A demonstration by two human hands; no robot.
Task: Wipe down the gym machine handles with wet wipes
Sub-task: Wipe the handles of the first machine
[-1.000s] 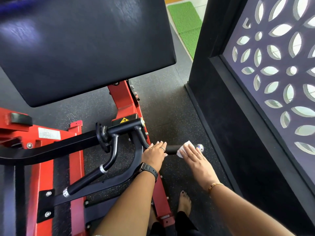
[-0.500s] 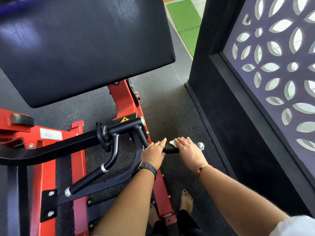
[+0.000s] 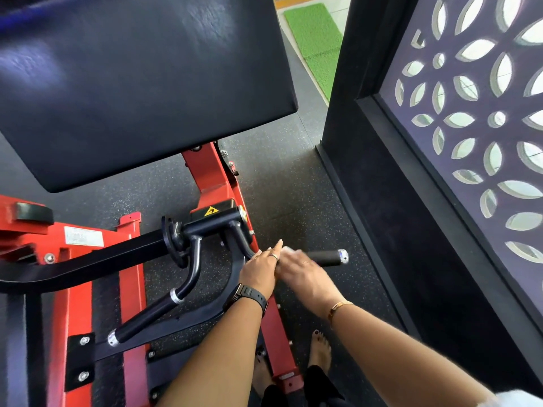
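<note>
Pressing the wet wipe onto the black handle with a blurry right hand, fingers fairly flat over it; resting the left hand on the same handle just to the left, index straight. Can't tell whether gripping there tbh.

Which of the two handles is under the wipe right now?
The right handle, pointing at the wall: right hand presses the wipe on it. The angled left handle is untouched.
</note>
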